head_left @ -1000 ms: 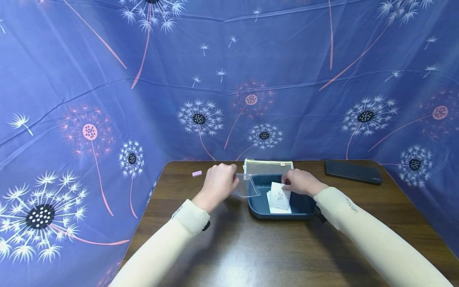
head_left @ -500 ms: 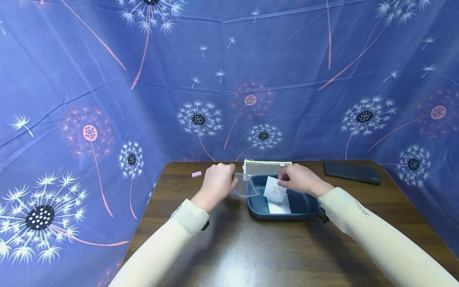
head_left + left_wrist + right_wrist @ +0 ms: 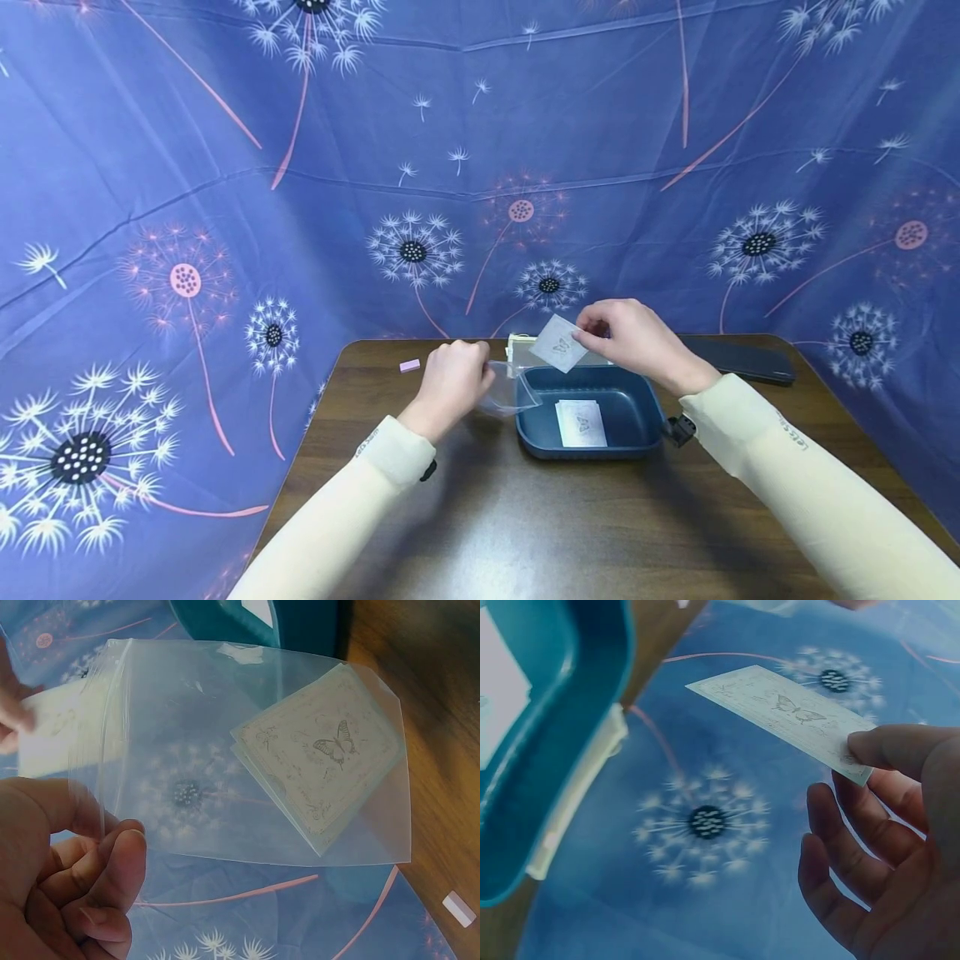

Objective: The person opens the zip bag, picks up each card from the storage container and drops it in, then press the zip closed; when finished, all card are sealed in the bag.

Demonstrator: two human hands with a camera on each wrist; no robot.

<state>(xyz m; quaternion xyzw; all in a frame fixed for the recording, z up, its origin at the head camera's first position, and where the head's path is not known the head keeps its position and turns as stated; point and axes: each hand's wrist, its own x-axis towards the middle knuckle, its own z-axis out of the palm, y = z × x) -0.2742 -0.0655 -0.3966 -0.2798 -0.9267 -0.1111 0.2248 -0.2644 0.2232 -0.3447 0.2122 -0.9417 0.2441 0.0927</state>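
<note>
My left hand pinches a clear plastic bag by its edge, left of the dark teal tray. Inside the bag, square cards with a printed butterfly show in the left wrist view. Above the tray's back edge, my right hand pinches a thin square butterfly card by one corner, between thumb and fingers. The card is tilted and apart from the bag in the head view. More white cards lie in a loose pile on the tray's floor.
A mesh pouch with a cream edge lies behind the tray, partly covered by the raised card. At the back right is a flat black case, partly behind my right forearm. A small pink block sits at the back left.
My right hand has lifted one card up out of the tray, leaving the pile below. My left hand stays in place with the plastic bag.
</note>
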